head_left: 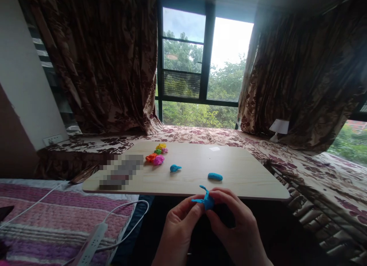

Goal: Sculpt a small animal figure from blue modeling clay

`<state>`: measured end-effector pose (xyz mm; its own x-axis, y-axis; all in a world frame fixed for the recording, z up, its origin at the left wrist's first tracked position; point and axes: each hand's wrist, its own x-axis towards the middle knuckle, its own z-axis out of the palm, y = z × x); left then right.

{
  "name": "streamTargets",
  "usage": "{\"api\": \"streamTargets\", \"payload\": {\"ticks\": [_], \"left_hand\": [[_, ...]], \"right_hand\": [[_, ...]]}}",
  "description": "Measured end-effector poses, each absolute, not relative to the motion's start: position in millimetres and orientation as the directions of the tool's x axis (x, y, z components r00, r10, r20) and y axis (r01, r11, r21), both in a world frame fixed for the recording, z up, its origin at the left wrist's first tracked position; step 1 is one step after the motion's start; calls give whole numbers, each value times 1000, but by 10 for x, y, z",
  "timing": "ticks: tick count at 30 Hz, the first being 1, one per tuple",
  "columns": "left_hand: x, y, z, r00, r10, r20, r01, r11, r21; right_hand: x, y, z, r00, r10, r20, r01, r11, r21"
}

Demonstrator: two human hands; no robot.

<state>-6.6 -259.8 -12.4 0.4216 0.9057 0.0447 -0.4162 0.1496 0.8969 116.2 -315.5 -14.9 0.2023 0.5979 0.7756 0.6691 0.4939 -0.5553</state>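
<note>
A small lump of blue clay (209, 202) is pinched between two bare hands, just off the near edge of the worktop. Two thin strips stick out of it, one rising and bending over, the other pointing off to the left. The left hand (183, 217) has its grip drawn almost closed, thumb and fingers meeting at the lump's left side. The right hand (238, 214) has hold of the other side; its thumb is below and its fingers above, with a rounded gap behind the fingertips.

Beyond the hands, on the pale wooden worktop (237, 161), lies a short blue roll (215, 176), near the right hand's fingers. Further left is a blue drop-shaped piece (174, 168), its narrow end pointing right. Past that sits a cluster of crinkled bits: an orange piece (150, 157) and a pink piece (158, 160) at the front, a green piece (157, 152) behind them, and a yellow piece (161, 146) at the back. A white scrap (214, 148) lies near the far edge, and something on the left of the top is blurred out.

Over to the left, a power strip (92, 243) with a white cord rests on a striped quilt (34, 208). Flowered cloth (197, 135) covers the ledge behind the worktop. A little lamp (279, 127) stands there on the right, beside the dark curtain (275, 75). Trees show through the window (206, 59).
</note>
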Motion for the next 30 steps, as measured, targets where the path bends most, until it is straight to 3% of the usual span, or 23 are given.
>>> {"api": "streamTargets", "payload": {"ticks": [2,4,7,10,14,20,24,27,30], "left_hand": [[-125,-2604,-68,321,938,129,-304,-27,952],[-207,-2602,-13,162,917,365,-116,-349,930],[-308,-2601,36,108,690,716,158,-723,673],[-323,-2606,36,188,515,836,271,-846,460],[-272,-2610,11,214,455,864,349,-862,368],[-265,-2613,29,194,490,850,333,-848,413],[-263,-2658,66,187,603,775,229,-794,563],[-250,-2706,114,153,750,644,92,-660,746],[-237,-2732,159,166,819,549,8,-558,830]], "right_hand": [[1181,-3164,-150,228,602,765,660,483,-576],[1206,-3174,-142,249,612,751,654,466,-596],[1228,-3194,-127,275,624,732,633,455,-626],[1217,-3217,-114,301,637,709,589,461,-664],[1189,-3236,-92,301,658,690,536,482,-693],[1165,-3246,-65,308,674,671,491,491,-719],[1182,-3246,-74,322,672,666,486,487,-726],[1198,-3244,-74,333,651,682,512,483,-710],[1195,-3241,-69,313,630,711,549,491,-676]]}}
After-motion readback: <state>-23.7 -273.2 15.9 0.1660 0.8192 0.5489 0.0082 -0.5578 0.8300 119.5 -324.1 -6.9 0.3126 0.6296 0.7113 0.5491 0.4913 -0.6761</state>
